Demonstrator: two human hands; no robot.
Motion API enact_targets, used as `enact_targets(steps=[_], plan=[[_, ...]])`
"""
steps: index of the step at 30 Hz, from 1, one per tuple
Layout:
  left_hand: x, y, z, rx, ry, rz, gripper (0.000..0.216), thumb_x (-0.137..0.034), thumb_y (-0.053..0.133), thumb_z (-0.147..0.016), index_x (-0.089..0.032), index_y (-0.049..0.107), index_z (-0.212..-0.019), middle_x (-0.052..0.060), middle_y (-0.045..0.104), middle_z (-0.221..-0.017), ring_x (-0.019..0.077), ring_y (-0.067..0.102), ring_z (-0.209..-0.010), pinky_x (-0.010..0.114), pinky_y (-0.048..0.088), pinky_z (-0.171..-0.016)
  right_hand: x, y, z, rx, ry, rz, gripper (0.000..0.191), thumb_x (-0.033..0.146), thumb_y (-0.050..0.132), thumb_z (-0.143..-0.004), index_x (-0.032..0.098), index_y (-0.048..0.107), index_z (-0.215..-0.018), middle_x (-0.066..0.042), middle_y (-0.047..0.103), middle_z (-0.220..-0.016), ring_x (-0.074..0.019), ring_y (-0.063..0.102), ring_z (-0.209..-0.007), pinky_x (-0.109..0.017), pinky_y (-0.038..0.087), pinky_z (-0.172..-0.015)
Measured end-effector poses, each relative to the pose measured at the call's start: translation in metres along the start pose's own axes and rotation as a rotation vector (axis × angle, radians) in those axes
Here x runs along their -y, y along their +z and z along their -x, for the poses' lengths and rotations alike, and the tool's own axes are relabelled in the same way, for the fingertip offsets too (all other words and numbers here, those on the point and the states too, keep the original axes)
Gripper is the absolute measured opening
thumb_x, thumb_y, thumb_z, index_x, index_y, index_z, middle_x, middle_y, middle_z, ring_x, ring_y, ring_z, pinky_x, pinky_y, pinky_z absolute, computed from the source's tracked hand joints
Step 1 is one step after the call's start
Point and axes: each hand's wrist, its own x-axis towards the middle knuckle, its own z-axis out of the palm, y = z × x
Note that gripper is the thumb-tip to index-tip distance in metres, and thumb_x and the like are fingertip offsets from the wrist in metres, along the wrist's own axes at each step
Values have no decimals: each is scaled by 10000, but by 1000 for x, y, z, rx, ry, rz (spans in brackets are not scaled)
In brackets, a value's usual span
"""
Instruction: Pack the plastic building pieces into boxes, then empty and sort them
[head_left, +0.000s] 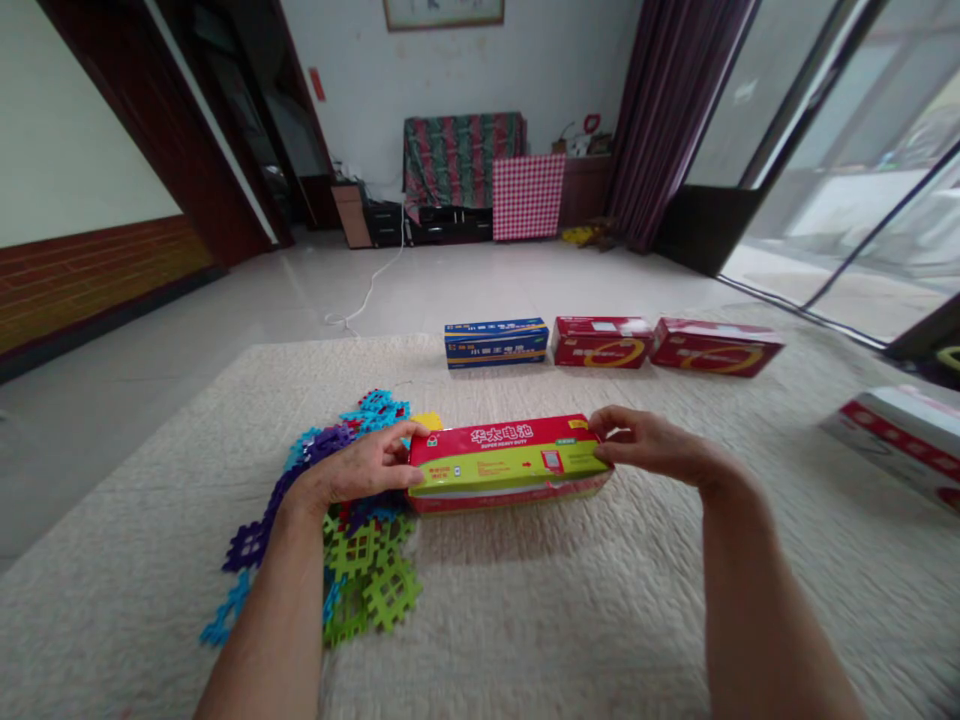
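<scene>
A long red and yellow-green battery box lies lengthwise across the quilted cover in front of me. My left hand grips its left end, thumb on the near side and fingers at the far edge. At the other end, my right hand pinches the right edge between thumb and fingers. Under and beside my left hand is a pile of plastic interlocking pieces, with purple pieces, light blue pieces and green pieces. A bit of yellow piece shows behind the box.
Beyond the box stand a blue battery box and two red boxes, one in the middle and one to the right. A red and white box sits at far right. A white cable trails over the floor.
</scene>
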Motion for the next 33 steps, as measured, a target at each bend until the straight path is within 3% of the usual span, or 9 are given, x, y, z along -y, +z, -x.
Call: enact_targets(steps=[5,9,11,14,17,20,23,27,33], plan=[[2,3,-3,-30,35,-76,597,-366,714,-735,-251,472,-1268,73,666,-1201,250,661,-1064,350,527,-885,5,2,1,-59,12,85,310,336,705,-665,214,606,-933,-63,683,-971,-210,654,-839,-317,530,-698],[-1,5,4,-117,34,-171,620,-432,655,-771,-259,465,-1336,82,630,-1280,260,654,-1088,362,529,-894,12,3,5,-75,-24,95,284,435,652,-739,195,629,-889,-57,681,-895,-180,627,-785,-287,504,-664],[-6,6,11,-220,20,-269,692,-469,655,-757,-265,440,-1383,91,570,-1366,284,619,-1152,386,513,-933,9,7,4,-159,-27,40,318,494,573,-796,181,620,-832,-56,667,-822,-162,611,-733,-272,495,-633],[-13,11,22,-352,62,-454,818,-488,715,-689,-254,425,-1417,102,443,-1488,318,457,-1333,428,391,-1087,-6,16,0,-413,27,-81,354,511,496,-821,173,597,-784,-70,661,-788,-147,610,-668,-268,501,-601],[-19,24,26,-343,160,-584,862,-442,752,-653,-224,429,-1422,110,376,-1532,309,320,-1422,422,252,-1174,-24,30,0,-533,94,-88,368,520,478,-814,177,586,-733,-71,653,-709,-144,601,-579,-254,476,-518],[-20,39,24,-318,213,-608,868,-335,747,-644,-190,407,-1430,128,368,-1528,299,295,-1432,404,241,-1176,-36,47,7,-551,107,-54,388,527,436,-821,197,556,-656,-43,605,-571,-148,567,-495,-257,443,-475],[-17,52,19,-389,181,-566,881,-275,720,-650,-158,359,-1445,159,402,-1493,304,368,-1389,405,291,-1147,-41,66,16,-628,91,16,394,516,404,-828,213,558,-629,-47,605,-550,-173,568,-517,-275,421,-496],[-10,67,14,-452,133,-478,911,-263,707,-666,-163,289,-1470,159,505,-1399,305,519,-1255,403,413,-1037,-42,90,23,-798,31,119,404,490,359,-850,201,639,-805,-100,687,-771,-227,615,-734,-312,435,-646],[-2,82,10,-614,68,-428,928,-251,721,-660,-173,268,-1466,165,560,-1324,334,572,-1183,426,456,-968,-46,100,24,-870,-14,176,431,406,309,-853,175,669,-908,-117,703,-841,-247,626,-797,-333,444,-725]])
